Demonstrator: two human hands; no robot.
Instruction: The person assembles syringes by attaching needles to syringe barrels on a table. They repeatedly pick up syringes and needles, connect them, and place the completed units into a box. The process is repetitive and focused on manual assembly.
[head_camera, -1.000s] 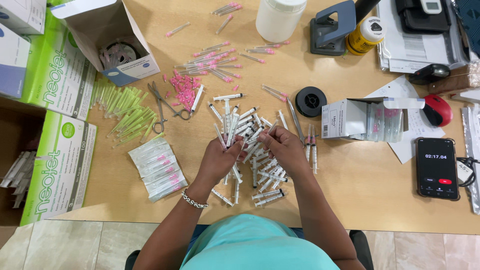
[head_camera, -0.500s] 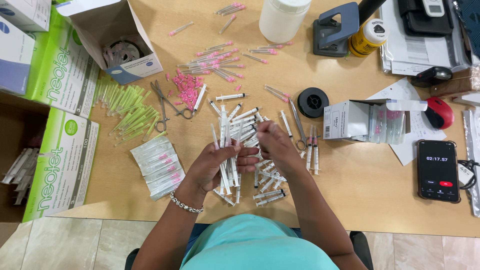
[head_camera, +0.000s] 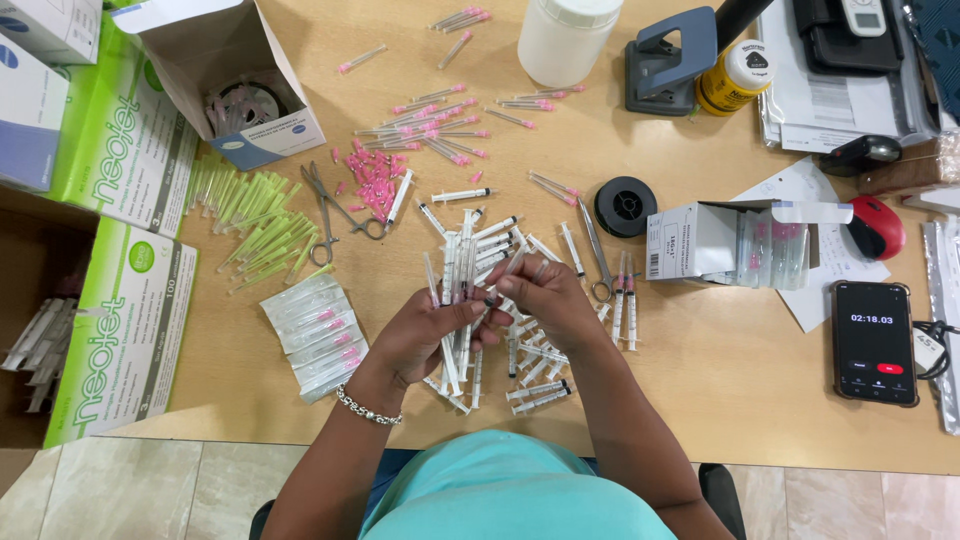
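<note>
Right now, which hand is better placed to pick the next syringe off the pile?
Right, probably. The left hand is full, gripping a bundle of syringes upright. The right hand only pinches at one syringe by the bundle's top, and the loose syringe pile lies directly under it on the wooden table.
</note>
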